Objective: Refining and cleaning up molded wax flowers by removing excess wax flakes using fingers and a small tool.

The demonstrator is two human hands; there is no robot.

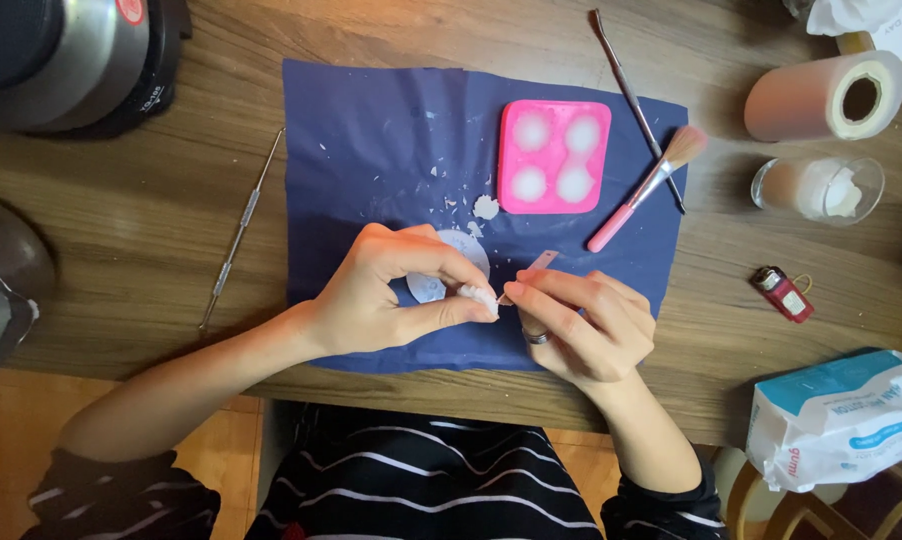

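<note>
My left hand (396,290) pinches a small white lumpy piece (479,297) between thumb and fingers, over a pale round disc (463,250) lying on the dark blue cloth (371,150). My right hand (581,325), with a ring on one finger, holds a thin metal blade tool (533,270) whose tip touches the white piece. White flakes and a white crumb (485,207) lie scattered on the cloth above the hands.
A pink four-cavity mould (554,156) sits on the cloth, with a pink-handled brush (646,190) and a metal pick (631,95) beside it. Another metal pick (239,230) lies left. Tape roll (826,95), glass jar (819,188), red lighter (783,294), tissue pack (841,420), metal pot (71,60).
</note>
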